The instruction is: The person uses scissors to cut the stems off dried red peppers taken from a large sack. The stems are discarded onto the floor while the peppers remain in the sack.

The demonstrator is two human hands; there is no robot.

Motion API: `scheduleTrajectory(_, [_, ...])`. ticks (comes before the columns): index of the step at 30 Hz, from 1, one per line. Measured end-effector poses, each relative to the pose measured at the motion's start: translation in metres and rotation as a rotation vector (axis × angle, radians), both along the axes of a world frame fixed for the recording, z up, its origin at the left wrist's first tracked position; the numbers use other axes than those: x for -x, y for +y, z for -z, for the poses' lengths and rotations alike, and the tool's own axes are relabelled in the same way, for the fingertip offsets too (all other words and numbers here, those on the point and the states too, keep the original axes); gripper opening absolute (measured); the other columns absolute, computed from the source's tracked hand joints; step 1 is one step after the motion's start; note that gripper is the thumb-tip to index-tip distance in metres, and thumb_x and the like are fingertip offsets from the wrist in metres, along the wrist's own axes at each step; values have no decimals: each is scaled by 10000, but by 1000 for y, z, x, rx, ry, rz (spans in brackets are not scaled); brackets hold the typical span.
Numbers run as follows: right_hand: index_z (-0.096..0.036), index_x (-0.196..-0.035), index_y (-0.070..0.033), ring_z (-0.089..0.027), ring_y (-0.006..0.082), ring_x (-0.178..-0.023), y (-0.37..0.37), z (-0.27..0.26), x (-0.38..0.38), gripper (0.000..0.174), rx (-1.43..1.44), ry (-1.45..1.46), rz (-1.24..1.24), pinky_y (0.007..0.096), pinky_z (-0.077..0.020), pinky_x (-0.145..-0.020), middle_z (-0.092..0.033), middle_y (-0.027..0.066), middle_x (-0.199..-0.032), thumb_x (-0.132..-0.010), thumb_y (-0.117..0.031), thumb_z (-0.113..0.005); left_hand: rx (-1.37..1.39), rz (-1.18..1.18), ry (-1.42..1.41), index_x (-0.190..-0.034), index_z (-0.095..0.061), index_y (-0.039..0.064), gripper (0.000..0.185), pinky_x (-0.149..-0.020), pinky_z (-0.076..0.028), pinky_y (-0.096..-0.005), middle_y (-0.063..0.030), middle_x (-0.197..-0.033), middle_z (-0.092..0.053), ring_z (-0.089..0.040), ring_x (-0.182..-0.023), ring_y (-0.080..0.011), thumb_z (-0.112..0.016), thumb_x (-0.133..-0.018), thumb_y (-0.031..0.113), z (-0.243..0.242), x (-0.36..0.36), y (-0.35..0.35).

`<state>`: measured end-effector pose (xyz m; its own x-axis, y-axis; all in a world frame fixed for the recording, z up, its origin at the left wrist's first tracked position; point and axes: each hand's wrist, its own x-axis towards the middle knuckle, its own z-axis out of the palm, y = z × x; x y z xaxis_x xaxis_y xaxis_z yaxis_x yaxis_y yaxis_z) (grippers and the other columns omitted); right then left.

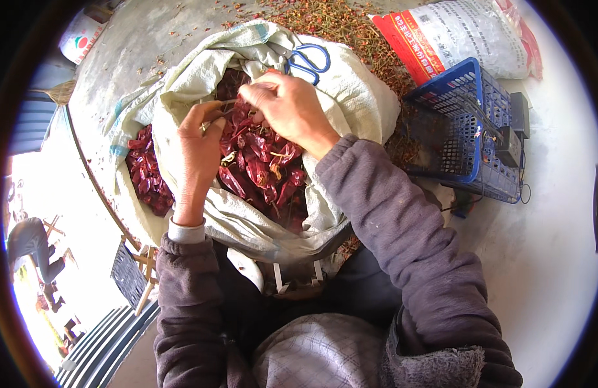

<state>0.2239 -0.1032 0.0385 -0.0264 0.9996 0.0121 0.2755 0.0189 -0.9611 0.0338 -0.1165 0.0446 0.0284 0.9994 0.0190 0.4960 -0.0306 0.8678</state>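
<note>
Both my hands are over a white woven sack with its mouth rolled back, full of dried red chili peppers. My left hand is on the left side of the opening, fingers bent, with a small pale stem between them. My right hand is across from it, thumb and fingers drawn together; they hide whatever is between them. A thin brownish strip spans the gap between the two hands' fingertips. Blue-handled scissors lie on the sack's far rim, just beyond my right hand.
More dried chilies show at the left within sack folds. Stems and scraps litter the floor beyond. At right are a blue plastic crate and a printed plastic bag. A folding stool stands at left; another person bends farther off.
</note>
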Motion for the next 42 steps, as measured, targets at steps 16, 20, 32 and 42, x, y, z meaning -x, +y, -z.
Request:
scheduleTrajectory(16, [-685, -1026, 7, -730, 241, -818, -48, 9, 23, 326, 145, 186, -78, 364, -573, -712, -729, 126, -880, -969, -313, -679, 173, 40, -697, -1231, -642, -17, 256, -827, -556, -245, -55, -1037, -703, -665, -907, -108, -584, -1047, 151, 22, -5, -36])
scheduleTrajectory(20, [-687, -933, 11, -716, 357, -780, -51, 4, 12, 440, -231, -264, -66, 437, -555, -696, -715, 177, -796, -958, -428, -668, 63, 84, -299, -1185, -670, -15, 220, -836, -545, -287, -77, -1081, -704, -655, -932, -134, -634, -985, 71, 12, 2, -35])
scheduleTrajectory(32, [-702, -839, -65, -695, 325, -671, -32, 2, -1, 306, -335, -170, -351, 441, -543, -613, -676, 131, -701, -983, -303, -573, 167, 387, -136, -1054, -688, -12, 155, -821, -494, -279, -32, -986, -620, -586, -907, -101, -714, -921, 62, -6, 7, -26])
scheduleTrajectory(42, [-602, -659, -142, -619, 262, -517, -28, -3, -1, 287, -735, -678, -158, 393, -493, -498, -582, 65, -560, -913, -260, -664, -112, 347, 402, -1012, -685, 4, 151, -736, -520, -345, -101, -823, -671, -657, -773, -211, -714, -887, 83, -12, 4, -21])
